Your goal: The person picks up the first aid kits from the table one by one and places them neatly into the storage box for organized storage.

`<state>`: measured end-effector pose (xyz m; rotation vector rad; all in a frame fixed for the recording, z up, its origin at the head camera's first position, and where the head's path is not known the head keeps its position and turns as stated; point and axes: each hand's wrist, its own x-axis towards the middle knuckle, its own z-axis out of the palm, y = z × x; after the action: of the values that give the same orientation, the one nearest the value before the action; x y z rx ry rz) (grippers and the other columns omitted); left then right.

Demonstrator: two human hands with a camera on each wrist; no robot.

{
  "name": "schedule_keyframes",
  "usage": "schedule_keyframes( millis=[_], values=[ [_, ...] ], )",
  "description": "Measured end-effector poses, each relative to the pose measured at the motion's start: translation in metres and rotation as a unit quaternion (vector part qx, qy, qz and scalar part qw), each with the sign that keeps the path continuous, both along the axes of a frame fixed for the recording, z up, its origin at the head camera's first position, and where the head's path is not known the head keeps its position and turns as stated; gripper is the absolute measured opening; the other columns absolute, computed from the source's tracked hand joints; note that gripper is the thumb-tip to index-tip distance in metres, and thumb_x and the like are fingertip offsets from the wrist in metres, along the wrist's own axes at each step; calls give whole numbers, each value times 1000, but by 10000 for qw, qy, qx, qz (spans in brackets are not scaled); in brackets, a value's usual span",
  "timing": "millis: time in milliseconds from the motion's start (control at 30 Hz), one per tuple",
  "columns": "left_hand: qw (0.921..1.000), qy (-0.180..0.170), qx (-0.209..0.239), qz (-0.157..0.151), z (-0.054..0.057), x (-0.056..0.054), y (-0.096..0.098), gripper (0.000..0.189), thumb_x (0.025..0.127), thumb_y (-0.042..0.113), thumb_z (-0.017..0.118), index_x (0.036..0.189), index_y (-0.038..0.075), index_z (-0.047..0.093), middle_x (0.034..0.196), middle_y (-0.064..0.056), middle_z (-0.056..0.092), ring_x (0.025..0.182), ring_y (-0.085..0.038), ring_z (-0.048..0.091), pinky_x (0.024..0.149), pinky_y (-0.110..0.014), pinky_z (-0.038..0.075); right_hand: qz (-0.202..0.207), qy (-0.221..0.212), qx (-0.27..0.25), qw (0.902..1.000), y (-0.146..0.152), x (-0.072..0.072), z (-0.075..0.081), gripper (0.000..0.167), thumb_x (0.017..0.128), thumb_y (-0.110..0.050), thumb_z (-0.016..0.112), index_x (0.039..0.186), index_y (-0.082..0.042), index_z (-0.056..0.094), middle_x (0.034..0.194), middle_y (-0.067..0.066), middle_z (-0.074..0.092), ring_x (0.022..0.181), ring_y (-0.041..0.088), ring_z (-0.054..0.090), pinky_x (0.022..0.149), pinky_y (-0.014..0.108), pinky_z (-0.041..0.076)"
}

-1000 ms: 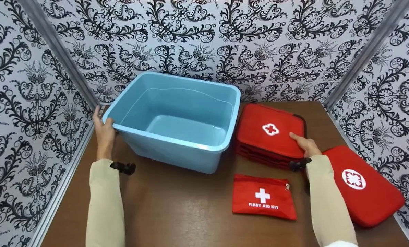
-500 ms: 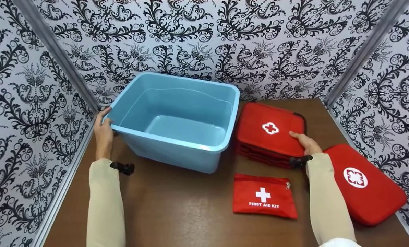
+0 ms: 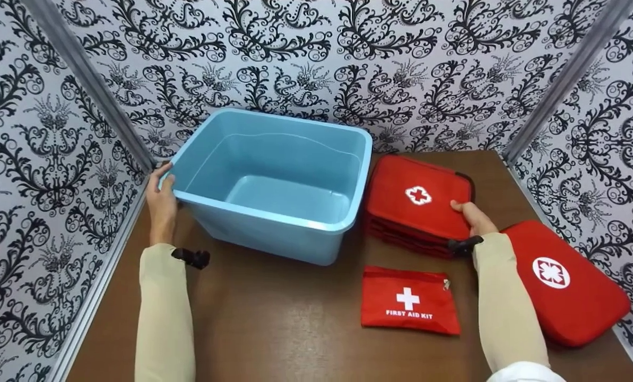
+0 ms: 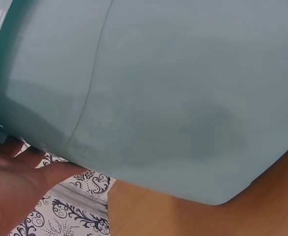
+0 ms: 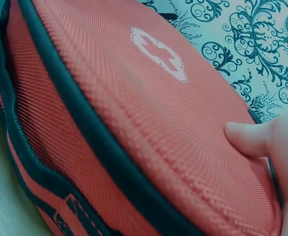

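Since a second ago, one finger of the left hand (image 3: 162, 207) has swung in toward the blue tub (image 3: 263, 233), while the tub and the layered red bag (image 3: 396, 178) sit where they did. On my feed the bag lies on the table (image 3: 289, 329) just right of the tub, its white-bordered cross facing up; I cannot tell whether its layers are one bag or several stacked. The right hand (image 3: 478, 218) grips its right edge with the thumb pressed on top, the other fingers hidden from me. At the tub's left rim, near the front corner, the left hand makes contact, but I cannot tell whether it pinches the rim or only rests there. Nearer my head camera than the bag, I see a flat red pouch (image 3: 410, 300) marked FIRST AID KIT under a white cross. Farther right, partly covered by the right sleeve (image 3: 507, 307), a larger red case (image 3: 571, 289) lies at an angle, a round white emblem on top. Behind everything I have a black-and-white scrollwork wall (image 3: 305, 53).
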<state>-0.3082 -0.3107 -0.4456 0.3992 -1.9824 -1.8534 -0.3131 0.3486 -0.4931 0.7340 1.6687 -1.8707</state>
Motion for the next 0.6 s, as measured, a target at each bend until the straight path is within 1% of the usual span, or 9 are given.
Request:
schedule_keyframes(
  millis=[67, 133, 200, 267, 333, 367, 433, 533, 600],
  values=[
    [10000, 43, 23, -7, 1, -1, -1, 44, 110, 11, 39, 153, 6, 50, 166, -8, 39, 149, -25, 37, 126, -37, 29, 48, 209, 186, 9996, 2, -2, -4, 29, 106, -41, 49, 116, -16, 41, 89, -6, 61, 83, 10, 62, 80, 26, 56],
    [10000, 71, 17, -22, 1, -2, -1, 45, 109, 10, 39, 153, 6, 50, 166, -8, 39, 149, -25, 38, 125, -37, 30, 175, 475, 527, 9973, 5, -4, -9, 28, 106, -42, 49, 113, -15, 43, 91, -7, 59, 85, 9, 60, 81, 24, 53],
    [9999, 90, -45, -32, 1, -3, -1, 46, 109, 9, 39, 153, 5, 50, 166, -8, 39, 150, -25, 37, 126, -37, 28, 245, 718, 940, 9927, 9, -6, -14, 28, 105, -41, 51, 109, -13, 46, 93, -4, 55, 85, 10, 57, 80, 24, 51],
    [9999, 75, -80, -50, 0, -3, -1, 46, 109, 9, 38, 153, 5, 49, 167, -7, 38, 152, -25, 35, 127, -37, 27, 328, 866, 1414, 9856, 11, -8, -16, 27, 104, -39, 50, 102, -12, 47, 98, 0, 51, 88, 13, 53, 81, 23, 47],
    [9999, 50, -113, -49, 0, -2, -2, 46, 109, 9, 38, 153, 5, 49, 167, -7, 38, 153, -24, 33, 128, -37, 25, 364, 922, 1753, 9795, 11, -9, -16, 25, 103, -35, 48, 98, -10, 47, 101, 3, 46, 89, 15, 50, 80, 23, 46],
    [9999, 32, -110, -45, 0, -2, -2, 46, 109, 9, 38, 153, 5, 49, 168, -6, 38, 154, -24, 33, 128, -37, 25, 368, 946, 1836, 9777, 9, -8, -15, 24, 103, -33, 46, 96, -10, 47, 100, 3, 46, 87, 15, 50, 79, 23, 46],
    [9999, 14, -96, -40, 0, -2, -1, 47, 108, 9, 38, 153, 5, 49, 167, -6, 37, 153, -25, 34, 127, -38, 25, 450, 1020, 1845, 9765, 5, -7, -11, 24, 104, -31, 38, 97, -10, 45, 97, 0, 49, 85, 12, 52, 78, 22, 49],
    [9999, -7, -103, -26, 0, -1, 0, 47, 108, 10, 38, 154, 6, 49, 168, -6, 37, 154, -24, 32, 128, -38, 25, 427, 1147, 1425, 9822, -1, -4, -5, 26, 107, -30, 32, 97, -9, 45, 83, -6, 53, 74, 7, 57, 70, 22, 54],
    [10000, -23, -81, -37, 0, 0, 0, 47, 108, 9, 37, 154, 6, 48, 168, -7, 37, 155, -24, 30, 128, -37, 24, 370, 1220, 1056, 9862, -5, 0, 0, 28, 109, -28, 30, 97, -9, 45, 77, -8, 54, 69, 6, 59, 67, 22, 55]
  ],
)
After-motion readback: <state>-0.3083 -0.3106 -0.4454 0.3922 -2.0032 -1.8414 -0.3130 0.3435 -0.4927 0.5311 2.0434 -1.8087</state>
